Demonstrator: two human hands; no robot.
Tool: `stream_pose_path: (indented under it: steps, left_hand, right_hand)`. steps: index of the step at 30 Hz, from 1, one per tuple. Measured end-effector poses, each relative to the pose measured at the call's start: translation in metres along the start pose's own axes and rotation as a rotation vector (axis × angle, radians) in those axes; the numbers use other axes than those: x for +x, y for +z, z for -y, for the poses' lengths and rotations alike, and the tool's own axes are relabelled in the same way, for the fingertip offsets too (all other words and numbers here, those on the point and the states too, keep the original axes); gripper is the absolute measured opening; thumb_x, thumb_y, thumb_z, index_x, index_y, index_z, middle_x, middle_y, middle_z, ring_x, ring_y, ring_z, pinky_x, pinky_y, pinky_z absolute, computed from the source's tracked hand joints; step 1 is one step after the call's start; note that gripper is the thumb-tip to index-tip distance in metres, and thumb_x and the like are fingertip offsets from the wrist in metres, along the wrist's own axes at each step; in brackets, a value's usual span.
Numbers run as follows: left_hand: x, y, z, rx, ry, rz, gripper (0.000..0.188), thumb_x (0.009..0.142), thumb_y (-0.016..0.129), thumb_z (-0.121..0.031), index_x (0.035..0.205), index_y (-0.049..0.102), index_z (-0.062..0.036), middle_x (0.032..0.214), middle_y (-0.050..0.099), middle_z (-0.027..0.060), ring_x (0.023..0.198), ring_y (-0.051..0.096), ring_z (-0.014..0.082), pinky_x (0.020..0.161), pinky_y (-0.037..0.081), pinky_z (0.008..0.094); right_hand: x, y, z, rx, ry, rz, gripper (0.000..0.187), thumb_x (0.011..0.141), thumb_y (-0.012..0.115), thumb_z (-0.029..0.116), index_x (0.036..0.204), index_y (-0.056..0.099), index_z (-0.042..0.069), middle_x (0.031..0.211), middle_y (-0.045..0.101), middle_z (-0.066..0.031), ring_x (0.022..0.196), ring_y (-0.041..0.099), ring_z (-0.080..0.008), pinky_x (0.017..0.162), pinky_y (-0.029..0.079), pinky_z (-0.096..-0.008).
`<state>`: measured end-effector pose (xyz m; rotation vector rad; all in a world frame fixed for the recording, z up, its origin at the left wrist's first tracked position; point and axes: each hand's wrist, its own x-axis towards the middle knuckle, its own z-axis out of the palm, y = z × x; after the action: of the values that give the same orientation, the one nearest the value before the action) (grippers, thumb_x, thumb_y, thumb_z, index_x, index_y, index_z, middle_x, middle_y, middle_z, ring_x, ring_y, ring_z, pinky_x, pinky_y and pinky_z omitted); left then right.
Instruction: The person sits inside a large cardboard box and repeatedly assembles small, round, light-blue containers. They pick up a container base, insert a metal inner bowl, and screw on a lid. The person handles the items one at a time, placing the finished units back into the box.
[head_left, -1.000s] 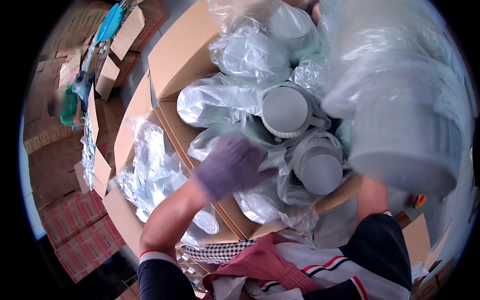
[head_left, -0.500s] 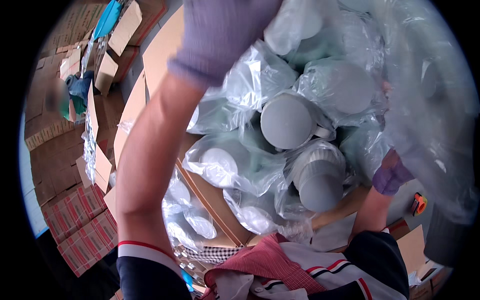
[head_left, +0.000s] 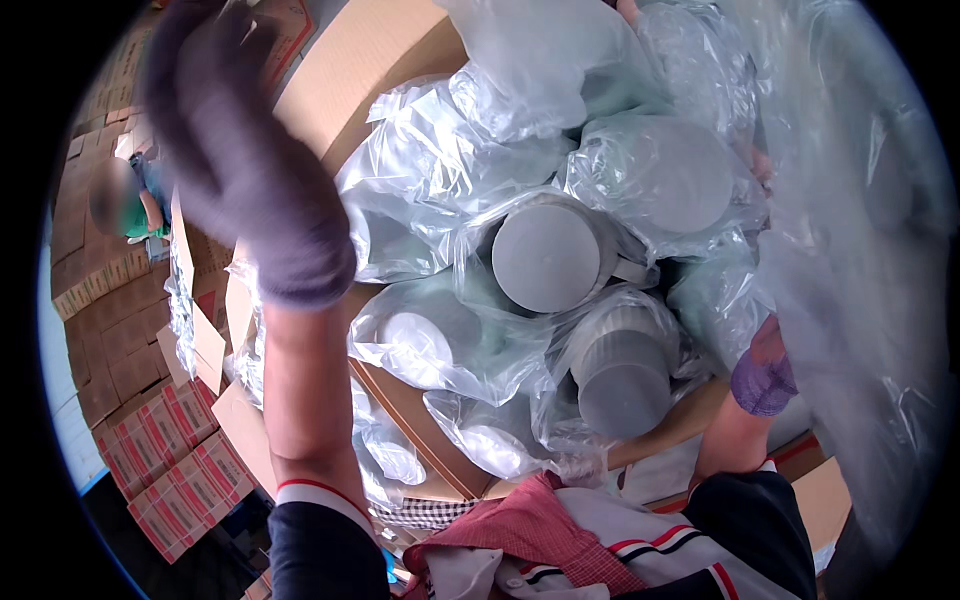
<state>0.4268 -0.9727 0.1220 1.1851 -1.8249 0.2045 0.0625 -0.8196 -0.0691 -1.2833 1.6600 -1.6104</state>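
Note:
My left hand (head_left: 255, 190), in a purple-grey glove, is raised over the box's left side with thumb and fingers apart and nothing visible in it. Motion blurs it. My right hand (head_left: 765, 380), in a purple glove, reaches up along the box's right side. Translucent plastic sheeting (head_left: 850, 250) covers its fingers, so its grip is hidden. Between my hands, a cardboard box (head_left: 375, 55) is full of clear-bagged vessels. In the middle lies a grey jug (head_left: 548, 255) with a side handle, base up. Below it rests a grey ribbed-collared container (head_left: 625, 395).
Red-and-white cartons (head_left: 190, 490) are stacked at lower left, with brown cartons (head_left: 105, 350) behind them. Another person (head_left: 135, 200) is at the far left. Open cardboard flaps (head_left: 200, 340) stick up beside the box. Bagged pale items (head_left: 390, 450) lie below its left edge.
My left hand has swung from the top middle to the upper left, uncovering the bags at the box's upper left. My right wrist has shifted slightly left and down.

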Motion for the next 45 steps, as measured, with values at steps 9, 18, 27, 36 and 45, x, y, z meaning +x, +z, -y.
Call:
stream_pose_path:
  steps: [9,18,27,36,45]
  left_hand:
    - [-0.103,0.083,0.028,0.675,0.413,1.248,0.019,0.082,0.058,-0.013,0.099,0.065,-0.0084,0.1,0.066,0.0091,0.104,0.061,0.0233,0.095,0.043,0.0352]
    - [-0.114,0.083,0.042,0.566,-0.061,1.316,0.028,0.08,0.066,-0.02,0.104,0.064,-0.0062,0.107,0.063,0.0163,0.099,0.061,0.0317,0.09,0.046,0.0424]
    - [0.025,-0.129,-0.065,0.779,0.314,0.995,0.039,0.052,0.081,-0.024,0.087,0.068,-0.01,0.118,0.055,0.0055,0.115,0.048,0.0279,0.093,0.039,0.047]
    - [-0.174,-0.313,-0.035,0.501,-0.685,0.061,0.038,0.075,0.077,-0.012,0.108,0.063,0.0009,0.119,0.054,0.0106,0.116,0.048,0.0244,0.1,0.037,0.0355]
    - [-0.246,-0.331,-0.08,-0.109,-0.869,-0.564,0.036,0.083,0.068,0.002,0.118,0.058,-0.0008,0.107,0.062,0.0048,0.096,0.059,0.0137,0.086,0.049,0.0272]
  right_hand:
    - [-0.005,0.009,0.004,0.035,0.018,0.047,0.037,0.08,0.068,0.018,0.11,0.062,-0.002,0.104,0.064,-0.014,0.094,0.06,-0.0272,0.085,0.048,-0.0355]
    - [0.008,0.039,-0.005,0.108,0.004,0.108,0.036,0.081,0.067,0.018,0.109,0.063,-0.002,0.102,0.065,-0.0131,0.092,0.061,-0.0259,0.084,0.049,-0.0349]
    - [0.055,0.073,-0.006,0.164,-0.066,0.184,0.035,0.081,0.067,0.018,0.109,0.063,-0.002,0.101,0.066,-0.0122,0.09,0.062,-0.0245,0.083,0.049,-0.0343]
    - [0.022,0.087,0.043,0.289,-0.135,0.457,0.034,0.082,0.066,0.018,0.109,0.064,-0.002,0.1,0.067,-0.0113,0.088,0.063,-0.0232,0.082,0.049,-0.0336]
    - [0.071,0.213,0.145,-0.062,0.026,1.111,0.039,0.081,0.064,0.022,0.111,0.062,-0.003,0.093,0.068,-0.0125,0.086,0.063,-0.0242,0.081,0.049,-0.0335]
